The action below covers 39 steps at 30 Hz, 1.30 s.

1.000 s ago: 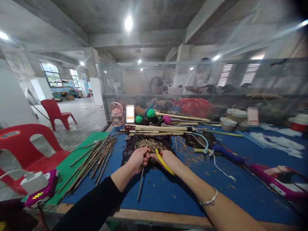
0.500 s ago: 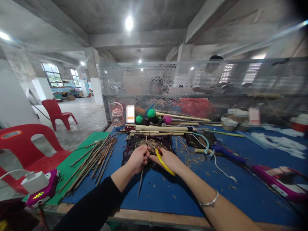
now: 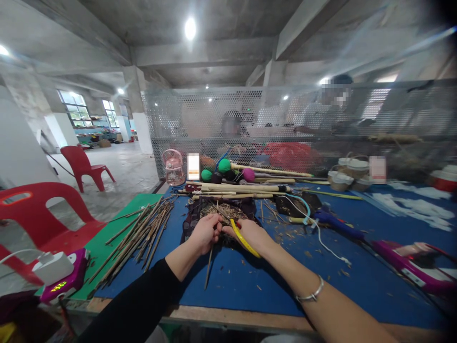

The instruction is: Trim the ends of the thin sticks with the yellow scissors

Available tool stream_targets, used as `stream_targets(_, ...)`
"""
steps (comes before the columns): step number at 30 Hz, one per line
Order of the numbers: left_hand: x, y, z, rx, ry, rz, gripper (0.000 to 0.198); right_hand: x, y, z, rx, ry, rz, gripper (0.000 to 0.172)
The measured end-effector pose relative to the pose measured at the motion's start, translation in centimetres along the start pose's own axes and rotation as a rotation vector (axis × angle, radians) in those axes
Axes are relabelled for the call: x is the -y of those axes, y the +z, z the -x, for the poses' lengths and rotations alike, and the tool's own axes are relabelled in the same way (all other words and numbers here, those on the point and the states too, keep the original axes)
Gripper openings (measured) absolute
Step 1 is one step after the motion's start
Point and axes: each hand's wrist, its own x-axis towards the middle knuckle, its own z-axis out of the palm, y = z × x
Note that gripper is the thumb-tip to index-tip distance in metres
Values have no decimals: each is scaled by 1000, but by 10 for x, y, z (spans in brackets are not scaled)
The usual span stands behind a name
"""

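My left hand [image 3: 208,232] is closed round a thin brown stick [image 3: 209,269], which slants down toward me below the fingers and pokes out a little above them. Close beside it, my right hand [image 3: 246,234] grips scissors with a curved yellow handle [image 3: 245,241]. Their dark blades point up and left toward the stick; the tips are hard to make out. Under and behind both hands lies a dark cloth or tray [image 3: 189,224] heaped with small brown chips [image 3: 228,209]. A loose pile of similar sticks [image 3: 139,238] lies to the left.
Long pale rods [image 3: 243,189] and mallets with green [image 3: 224,166] and magenta heads lie at the back. Right of me are a blue glue gun [image 3: 339,226], a white cord and a purple power strip [image 3: 410,267]. A mesh screen [image 3: 214,119] stands behind, with people beyond it.
My hands, the stick and the scissors keep nearly the same pose. The view has shifted slightly. Beyond the mesh, a person has moved to the right.
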Motion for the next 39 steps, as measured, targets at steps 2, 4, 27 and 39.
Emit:
stream_targets(2,0,-1,-1,-22,-28,-26,15,-1,-1,-1,26,15,24,60)
stream_targets(4,1,-2,-2,-47,-67,-55,12,-3,-1,-3,58,19,41,62)
stream_targets(27,-2,-5,-5,21,45,-36,13,-6,-2,-3,5,-34,-24,64)
stream_targets(39,2,-8,-6,-13,-98,-197,14,0,-10,1,112,52,56,65)
